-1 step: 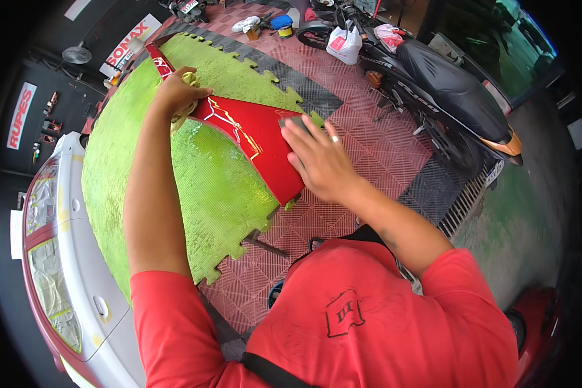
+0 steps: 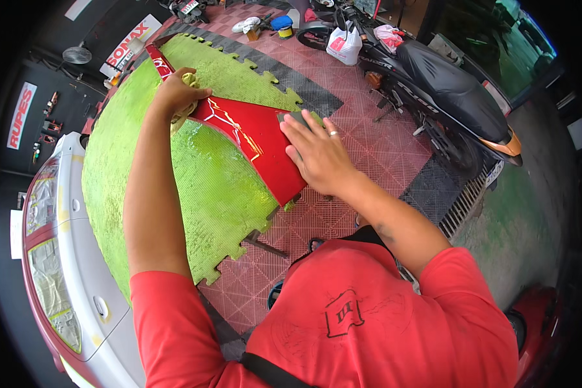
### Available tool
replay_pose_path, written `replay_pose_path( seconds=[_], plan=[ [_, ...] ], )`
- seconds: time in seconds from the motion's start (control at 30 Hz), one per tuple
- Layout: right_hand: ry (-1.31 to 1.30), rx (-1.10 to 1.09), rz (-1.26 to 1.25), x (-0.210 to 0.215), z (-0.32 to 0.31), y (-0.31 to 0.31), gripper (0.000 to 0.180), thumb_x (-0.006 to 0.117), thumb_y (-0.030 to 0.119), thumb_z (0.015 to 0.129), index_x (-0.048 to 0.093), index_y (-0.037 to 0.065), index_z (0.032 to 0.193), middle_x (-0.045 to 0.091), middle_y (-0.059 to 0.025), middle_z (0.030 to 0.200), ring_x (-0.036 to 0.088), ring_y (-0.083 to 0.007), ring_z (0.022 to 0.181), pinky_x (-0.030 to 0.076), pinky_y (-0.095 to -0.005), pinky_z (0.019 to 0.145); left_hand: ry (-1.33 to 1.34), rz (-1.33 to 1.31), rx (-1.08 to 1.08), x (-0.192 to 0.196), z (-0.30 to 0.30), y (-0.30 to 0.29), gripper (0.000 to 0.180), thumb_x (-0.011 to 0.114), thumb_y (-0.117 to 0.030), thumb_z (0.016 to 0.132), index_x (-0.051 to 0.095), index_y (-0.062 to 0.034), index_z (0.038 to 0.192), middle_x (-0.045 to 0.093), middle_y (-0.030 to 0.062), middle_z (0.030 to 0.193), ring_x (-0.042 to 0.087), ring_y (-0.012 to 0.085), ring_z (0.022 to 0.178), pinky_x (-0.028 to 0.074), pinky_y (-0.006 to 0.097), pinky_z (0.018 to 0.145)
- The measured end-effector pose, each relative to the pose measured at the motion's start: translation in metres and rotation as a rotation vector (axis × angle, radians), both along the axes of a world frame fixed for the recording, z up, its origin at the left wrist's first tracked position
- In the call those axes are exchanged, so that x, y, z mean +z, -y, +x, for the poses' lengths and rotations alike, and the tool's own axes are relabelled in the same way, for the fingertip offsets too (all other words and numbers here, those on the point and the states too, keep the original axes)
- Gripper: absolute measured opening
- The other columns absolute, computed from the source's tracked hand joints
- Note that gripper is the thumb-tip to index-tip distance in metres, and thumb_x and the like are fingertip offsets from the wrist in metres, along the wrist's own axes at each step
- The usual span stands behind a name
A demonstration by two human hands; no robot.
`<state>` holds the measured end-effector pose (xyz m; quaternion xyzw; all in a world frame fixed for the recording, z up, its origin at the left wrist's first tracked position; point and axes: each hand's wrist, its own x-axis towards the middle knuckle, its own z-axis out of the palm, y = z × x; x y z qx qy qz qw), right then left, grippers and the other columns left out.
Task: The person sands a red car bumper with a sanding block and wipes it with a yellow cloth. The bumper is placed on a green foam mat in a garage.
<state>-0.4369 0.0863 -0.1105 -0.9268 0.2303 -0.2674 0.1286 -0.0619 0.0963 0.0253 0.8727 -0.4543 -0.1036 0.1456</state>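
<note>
A red motorcycle fairing panel [image 2: 273, 154] with white and yellow line graphics lies tilted over a round table covered in green foam matting [image 2: 220, 187]. My left hand [image 2: 174, 92] grips the panel's narrower middle, with a crumpled yellowish cloth [image 2: 189, 80] bunched in it. On the panel's wide near end, my right hand [image 2: 318, 155] lies with fingers nearly straight, a ring on one of them. Under those fingertips a thin grey-green sheet [image 2: 297, 118], which looks like sandpaper, is pressed to the red surface. Most of the sheet is hidden by the fingers.
A black motorcycle [image 2: 427, 90] with a white plastic bag [image 2: 344, 45] hanging on it stands at the right. At the left is a white car [image 2: 90, 284] with masked windows. A wall fan [image 2: 77, 55], a blue-topped tub [image 2: 282, 24] and interlocking floor tiles [image 2: 368, 123] are farther off.
My right hand has shifted slightly on the panel, and a bit more of the grey-green sheet shows beside its fingertips. The left hand and the panel look the same.
</note>
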Motion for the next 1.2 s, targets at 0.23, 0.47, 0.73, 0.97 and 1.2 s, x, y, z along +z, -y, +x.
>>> replay_pose_path(
  seconds=[0.23,0.47,0.73,0.97,1.2],
  plan=[
    [-0.112,0.032,-0.011,-0.026,-0.073,-0.045,0.062,0.059,0.032,0.112,0.05,0.001,0.165,0.047,-0.0176,0.174,0.041,-0.0419,0.162,0.031,-0.0625,0.13,-0.011,-0.058,-0.049,-0.012,0.016,0.006,0.087,0.101,-0.041,0.08,0.065,-0.0144,0.154,0.079,0.0193,0.13,0.076,0.03,0.118,0.06,0.043,0.103],
    [-0.012,-0.053,0.036,-0.015,-0.023,0.001,0.06,0.056,0.032,0.114,0.049,0.002,0.166,0.048,-0.0177,0.174,0.043,-0.0407,0.161,0.033,-0.0622,0.128,-0.052,-0.09,-0.046,-0.011,0.006,-0.002,0.083,0.1,-0.037,0.085,0.063,-0.0136,0.156,0.08,0.0139,0.121,0.076,0.022,0.101,0.062,0.04,0.091],
    [-0.023,-0.052,0.023,-0.019,-0.046,-0.023,0.056,0.055,0.033,0.115,0.053,0.002,0.162,0.051,-0.0174,0.171,0.044,-0.0411,0.16,0.036,-0.0608,0.127,-0.018,-0.054,-0.064,-0.009,0.013,0.001,0.085,0.1,-0.038,0.085,0.062,-0.0126,0.156,0.079,0.018,0.123,0.078,0.0239,0.104,0.062,0.04,0.092],
    [-0.007,-0.025,0.054,-0.024,-0.05,-0.024,0.055,0.054,0.032,0.115,0.053,0.0,0.16,0.052,-0.0199,0.169,0.046,-0.0423,0.158,0.036,-0.062,0.126,0.074,-0.103,-0.078,-0.009,0.001,0.0,0.089,0.1,-0.038,0.084,0.059,-0.0134,0.159,0.078,0.0202,0.128,0.076,0.0256,0.112,0.059,0.041,0.1],
    [0.053,-0.059,0.044,-0.022,-0.022,0.006,0.055,0.054,0.031,0.116,0.053,-0.001,0.161,0.051,-0.0205,0.17,0.045,-0.042,0.159,0.035,-0.0615,0.128,-0.015,-0.133,-0.072,-0.014,0.006,0.004,0.091,0.101,-0.032,0.084,0.057,-0.0126,0.161,0.08,0.015,0.118,0.077,0.0223,0.099,0.062,0.039,0.089]
  ],
)
